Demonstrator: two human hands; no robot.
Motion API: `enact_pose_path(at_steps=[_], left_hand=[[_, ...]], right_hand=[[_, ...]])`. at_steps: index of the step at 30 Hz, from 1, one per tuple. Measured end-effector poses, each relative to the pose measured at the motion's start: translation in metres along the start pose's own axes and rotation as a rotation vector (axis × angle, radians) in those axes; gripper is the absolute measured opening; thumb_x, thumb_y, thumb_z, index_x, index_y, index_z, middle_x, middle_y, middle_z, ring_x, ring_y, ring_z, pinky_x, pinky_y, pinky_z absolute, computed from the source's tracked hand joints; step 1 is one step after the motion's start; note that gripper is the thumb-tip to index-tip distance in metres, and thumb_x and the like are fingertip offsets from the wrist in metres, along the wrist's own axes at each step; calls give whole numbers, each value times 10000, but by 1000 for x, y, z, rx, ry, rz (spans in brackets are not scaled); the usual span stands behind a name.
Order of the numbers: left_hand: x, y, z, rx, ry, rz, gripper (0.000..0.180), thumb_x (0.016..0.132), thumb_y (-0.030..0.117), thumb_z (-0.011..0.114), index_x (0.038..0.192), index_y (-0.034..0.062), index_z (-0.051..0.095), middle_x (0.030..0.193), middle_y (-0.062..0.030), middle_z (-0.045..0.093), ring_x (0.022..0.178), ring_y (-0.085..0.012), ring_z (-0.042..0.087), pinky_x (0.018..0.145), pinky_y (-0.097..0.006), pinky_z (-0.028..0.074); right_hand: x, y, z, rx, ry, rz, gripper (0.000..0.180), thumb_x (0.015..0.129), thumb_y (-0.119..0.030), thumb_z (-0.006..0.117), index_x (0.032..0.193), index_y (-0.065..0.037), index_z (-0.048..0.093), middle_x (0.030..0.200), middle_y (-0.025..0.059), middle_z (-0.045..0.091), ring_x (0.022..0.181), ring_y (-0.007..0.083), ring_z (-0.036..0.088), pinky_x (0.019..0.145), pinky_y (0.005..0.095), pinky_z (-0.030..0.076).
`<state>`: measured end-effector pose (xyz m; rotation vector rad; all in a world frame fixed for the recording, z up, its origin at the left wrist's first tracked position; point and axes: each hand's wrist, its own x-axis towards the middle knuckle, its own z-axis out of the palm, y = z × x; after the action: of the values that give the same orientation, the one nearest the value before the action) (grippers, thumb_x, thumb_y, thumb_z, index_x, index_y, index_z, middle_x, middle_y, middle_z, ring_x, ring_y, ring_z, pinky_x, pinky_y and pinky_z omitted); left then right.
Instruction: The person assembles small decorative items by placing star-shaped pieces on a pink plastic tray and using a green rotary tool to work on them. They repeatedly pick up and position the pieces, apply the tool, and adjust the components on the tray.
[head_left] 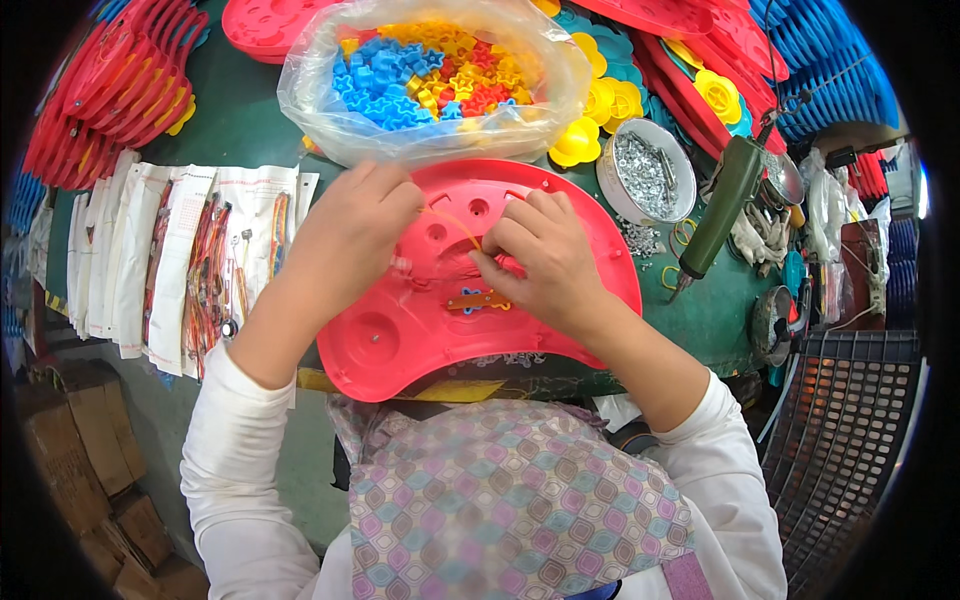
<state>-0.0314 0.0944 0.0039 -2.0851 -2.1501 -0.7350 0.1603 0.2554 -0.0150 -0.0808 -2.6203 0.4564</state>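
A red curved plastic shell lies underside up in front of me, with molded hollows and posts. Above it, a thin orange wire runs between my two hands. My left hand, a little blurred, is closed at the shell's upper left with the wire leading to its fingertips. Bent over the shell's middle, my right hand pinches the wire's other end between thumb and fingers. Just below it, a narrow brown circuit strip sits in the shell over blue and yellow star-shaped pieces. The wire's ends are hidden by my fingers.
Behind the shell stands a clear plastic bag of colored star pieces. A white bowl of screws and a hanging green electric screwdriver are at right. Wire bundles on white sheets lie at left, below stacked red shells.
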Motion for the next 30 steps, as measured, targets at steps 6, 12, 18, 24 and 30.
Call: enact_pose_path(at_steps=[6,12,18,24,30], left_hand=[[-19,28,-31,21,-283,-270,198,897,159,727,993,32,610,986,-144,603,849,-373,650,725,-458,526],[-23,34,-40,28,-263,-264,250,882,228,764,975,52,613,948,-123,614,840,-355,659,686,-455,519],[-13,53,-44,102,-205,-250,234,924,246,713,888,54,584,820,-108,641,821,-320,687,650,-456,531],[-15,66,-50,18,-384,-379,243,961,256,680,889,51,571,790,-168,660,771,-385,667,641,-487,496],[-28,47,-30,172,-303,-452,258,975,267,661,897,42,561,816,-193,668,800,-417,668,665,-522,494]], right_hand=[[-10,-3,3,24,-131,30,227,792,-235,841,882,-85,697,949,58,584,963,278,540,876,447,422],[-6,-3,1,166,-186,139,186,796,-205,843,844,-83,711,930,60,583,938,276,535,860,438,417],[-3,-6,2,167,-165,245,204,793,-238,835,818,-71,722,925,78,588,955,284,556,843,438,445],[-3,-13,7,3,-14,167,186,779,-127,811,736,-62,642,917,69,583,922,277,547,793,423,442],[-2,-11,10,168,127,206,190,787,-97,801,743,-79,617,809,48,594,829,265,559,767,412,440]])
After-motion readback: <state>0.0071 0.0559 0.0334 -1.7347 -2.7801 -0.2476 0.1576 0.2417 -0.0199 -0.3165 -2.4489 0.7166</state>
